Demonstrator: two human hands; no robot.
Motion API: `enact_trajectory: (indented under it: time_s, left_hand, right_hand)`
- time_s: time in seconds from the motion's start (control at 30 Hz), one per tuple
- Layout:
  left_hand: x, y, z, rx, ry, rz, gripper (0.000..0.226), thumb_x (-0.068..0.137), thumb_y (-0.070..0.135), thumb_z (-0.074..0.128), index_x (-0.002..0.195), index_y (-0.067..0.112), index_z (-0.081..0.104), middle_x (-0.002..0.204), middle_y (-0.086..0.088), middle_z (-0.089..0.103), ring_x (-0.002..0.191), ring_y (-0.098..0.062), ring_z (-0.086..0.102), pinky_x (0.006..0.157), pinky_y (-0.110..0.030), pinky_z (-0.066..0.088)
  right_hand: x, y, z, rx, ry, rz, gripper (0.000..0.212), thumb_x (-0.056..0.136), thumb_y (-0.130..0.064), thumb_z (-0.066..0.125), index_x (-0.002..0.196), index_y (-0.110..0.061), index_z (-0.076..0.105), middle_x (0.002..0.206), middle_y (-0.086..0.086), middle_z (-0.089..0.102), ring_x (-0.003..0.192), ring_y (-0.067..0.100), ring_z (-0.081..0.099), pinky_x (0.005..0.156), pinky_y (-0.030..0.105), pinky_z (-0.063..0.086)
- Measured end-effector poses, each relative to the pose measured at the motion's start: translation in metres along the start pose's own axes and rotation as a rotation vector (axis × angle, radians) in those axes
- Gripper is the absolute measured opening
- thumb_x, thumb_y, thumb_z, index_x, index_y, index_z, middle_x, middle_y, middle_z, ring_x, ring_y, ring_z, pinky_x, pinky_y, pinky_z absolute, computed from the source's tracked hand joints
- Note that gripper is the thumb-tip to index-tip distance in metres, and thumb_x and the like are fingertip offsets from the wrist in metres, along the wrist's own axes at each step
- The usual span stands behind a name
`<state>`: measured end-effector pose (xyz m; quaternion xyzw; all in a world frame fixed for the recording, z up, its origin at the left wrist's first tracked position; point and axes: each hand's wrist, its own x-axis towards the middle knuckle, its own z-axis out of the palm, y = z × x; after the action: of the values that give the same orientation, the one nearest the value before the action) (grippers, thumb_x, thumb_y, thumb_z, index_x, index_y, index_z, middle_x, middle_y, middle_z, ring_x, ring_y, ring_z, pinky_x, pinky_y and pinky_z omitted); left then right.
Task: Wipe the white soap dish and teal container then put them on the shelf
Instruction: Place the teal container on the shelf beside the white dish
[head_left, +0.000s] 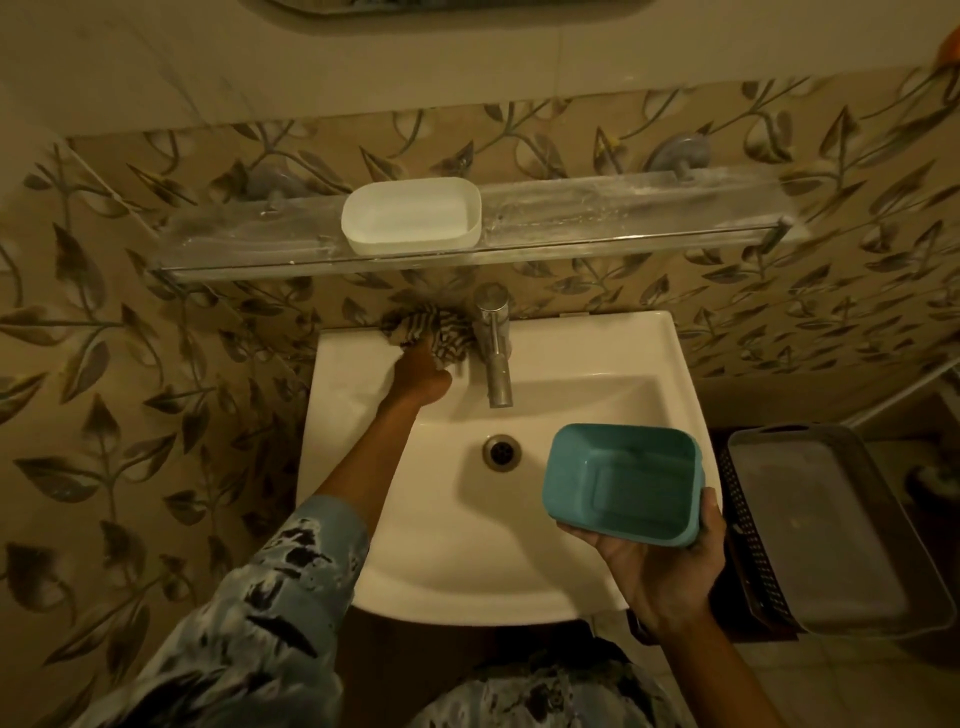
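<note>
The white soap dish (410, 215) stands on the glass shelf (623, 218) above the sink, left of the shelf's middle. My right hand (665, 561) holds the teal container (623, 483) from below and from the right, over the right side of the basin, its opening facing up toward me. My left hand (423, 371) reaches to the back left ledge of the sink and grips a striped cloth (431, 327) bunched beside the tap.
The white sink (363, 374) has a chrome tap (496, 348) at the back centre and a drain (501, 452) in the basin. A grey tray (826, 525) on a dark perforated basket sits right of the sink. Leaf-patterned tiles cover the wall.
</note>
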<state>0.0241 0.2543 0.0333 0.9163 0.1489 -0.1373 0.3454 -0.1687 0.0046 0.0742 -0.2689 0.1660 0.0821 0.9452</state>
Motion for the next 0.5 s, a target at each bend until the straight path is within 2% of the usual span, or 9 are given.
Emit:
enact_trajectory:
  time_s: [0.1,0.2,0.3,0.37,0.43,0.5]
  left_hand:
    - [-0.005,-0.003,-0.008,-0.126,0.037,0.016,0.061,0.088,0.007,0.050,0.144,0.020,0.034,0.143,-0.011,0.044,0.130,-0.030,0.043,0.102,-0.032,0.038]
    - [-0.032,-0.003,-0.012,-0.257,0.107,0.077,0.044,0.090,0.008,0.052,0.133,0.016,0.047,0.135,-0.010,0.052,0.124,-0.027,0.050,0.099,-0.030,0.041]
    - [-0.077,0.002,-0.007,-0.526,0.018,0.152,0.036,0.091,0.007,0.055,0.126,0.016,0.053,0.127,-0.008,0.057,0.120,-0.025,0.054,0.102,-0.042,0.044]
    - [-0.112,0.005,-0.003,-0.677,-0.086,0.217,0.040,0.090,0.018,0.059,0.129,0.020,0.051,0.130,-0.002,0.057,0.122,-0.020,0.054,0.101,-0.042,0.046]
    - [-0.143,0.009,0.000,-0.822,-0.244,0.283,0.056,0.082,0.036,0.066,0.132,0.029,0.045,0.137,0.006,0.053,0.126,-0.011,0.051,0.100,-0.033,0.046]
    - [-0.164,0.013,0.003,-0.880,-0.342,0.348,0.071,0.078,0.037,0.072,0.140,0.030,0.037,0.140,0.011,0.050,0.129,-0.009,0.047,0.096,-0.025,0.046]
  right_hand:
    - [0.004,0.003,0.004,0.018,-0.047,0.046,0.083,0.072,-0.063,0.066,0.140,-0.018,0.048,0.136,0.019,0.054,0.118,0.042,0.055,0.090,0.074,0.037]
    - [0.009,0.005,0.012,0.006,-0.054,0.055,0.079,0.078,-0.063,0.058,0.141,-0.017,0.047,0.138,0.021,0.052,0.122,0.046,0.052,0.093,0.077,0.030]
    - [0.016,0.004,0.023,0.029,-0.065,0.088,0.074,0.084,-0.066,0.042,0.142,-0.019,0.046,0.140,0.021,0.051,0.125,0.047,0.050,0.095,0.078,0.031]
    - [0.024,0.003,0.030,0.039,-0.057,0.102,0.073,0.087,-0.066,0.034,0.142,-0.020,0.046,0.142,0.021,0.049,0.127,0.047,0.047,0.097,0.075,0.034]
    - [0.030,0.005,0.036,0.041,-0.046,0.097,0.071,0.091,-0.064,0.030,0.145,-0.019,0.042,0.145,0.021,0.045,0.131,0.046,0.042,0.101,0.070,0.034]
    - [0.035,0.006,0.041,0.020,-0.033,0.094,0.069,0.094,-0.062,0.028,0.145,-0.018,0.040,0.147,0.021,0.043,0.132,0.043,0.041,0.104,0.066,0.031]
